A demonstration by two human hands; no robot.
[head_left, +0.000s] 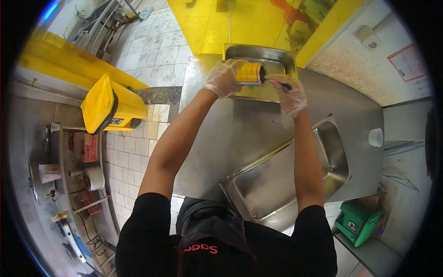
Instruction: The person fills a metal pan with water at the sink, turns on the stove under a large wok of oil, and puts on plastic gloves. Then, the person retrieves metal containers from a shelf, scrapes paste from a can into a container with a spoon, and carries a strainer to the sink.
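Note:
A yellow can [248,74] lies tipped on its side in the air over a rectangular metal pan [281,54], its open end facing right. Wrapped round the can's left part is my left hand [224,77], in a clear plastic glove. My right hand [290,94], gloved the same way, is closed at the can's mouth on a thin utensil whose dark handle [286,86] shows between the fingers; its far end is hidden at the opening. Nearer to me, a second, larger metal pan [267,189] sits at an angle beneath my right forearm.
Both pans are on a steel table [207,138]. A small white cup [376,137] stands at its right edge. On the floor to the left is a yellow bin [113,104]. Shelves [74,184] line the left side, and a green bag [357,224] sits at the lower right.

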